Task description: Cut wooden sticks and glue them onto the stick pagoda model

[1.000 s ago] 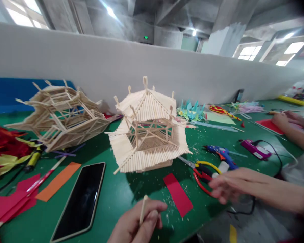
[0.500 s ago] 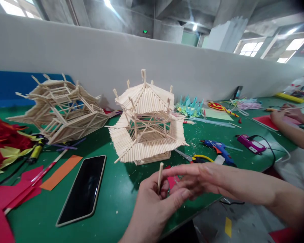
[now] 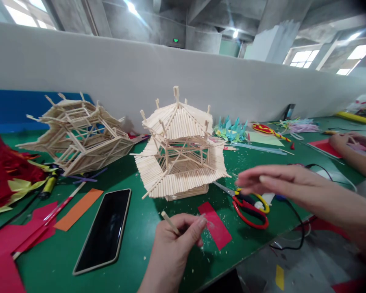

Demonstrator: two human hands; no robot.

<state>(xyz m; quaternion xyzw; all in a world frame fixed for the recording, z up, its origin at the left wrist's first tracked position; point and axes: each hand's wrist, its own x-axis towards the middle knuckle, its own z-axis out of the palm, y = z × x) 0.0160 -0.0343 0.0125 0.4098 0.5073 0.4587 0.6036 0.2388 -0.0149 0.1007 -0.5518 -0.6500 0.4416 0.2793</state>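
Observation:
My left hand [image 3: 173, 248] pinches a short wooden stick [image 3: 170, 222], whose pale end sticks up past the fingers at a tilt. Just beyond it stands a pavilion model [image 3: 183, 162] built of thin wooden sticks. Beside the left fingers lies a red paper strip [image 3: 219, 232] dusted with small pale bits. My right hand [image 3: 286, 183] is stretched out flat above the table to the right, holding nothing I can see. Below its fingers are red-handled scissors [image 3: 250, 213] and a yellow-handled tool [image 3: 264, 202]. The hand covers most of the blue glue gun.
A phone [image 3: 103, 232], an orange paper strip [image 3: 79, 209] and red paper [image 3: 6, 260] lie left. A second stick model [image 3: 82, 138] leans behind them. Another person's hands [image 3: 350, 142] work at far right. The table edge [image 3: 247, 260] runs close in front.
My right hand has moved away from the left, out to the right over the tools. The left hand has lowered slightly leftward, its stick now tilted. The red strip and scissors have come into view.

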